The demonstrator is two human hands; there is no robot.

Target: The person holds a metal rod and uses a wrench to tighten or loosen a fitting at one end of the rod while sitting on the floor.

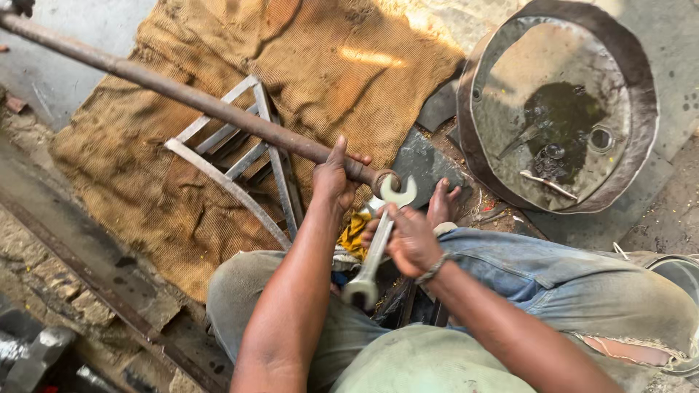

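Note:
My left hand (335, 178) grips the near end of a long rusty metal rod (175, 91) that runs up to the top left corner. My right hand (409, 240) is closed around the shaft of a large silver open-ended wrench (373, 255). The wrench's upper jaw sits right at the rod's end, by a round fitting (381, 180). Its lower jaw points toward my lap. I sit with jeans-clad legs (553, 280) folded and a bare foot (441, 204) resting beside the wrench head.
A burlap sack (291, 65) covers the ground, with a grey metal frame (240, 156) lying on it under the rod. A round metal drum lid (561, 109) holding dark oily liquid and small parts stands at the upper right. A yellow rag (354, 231) lies under my hands.

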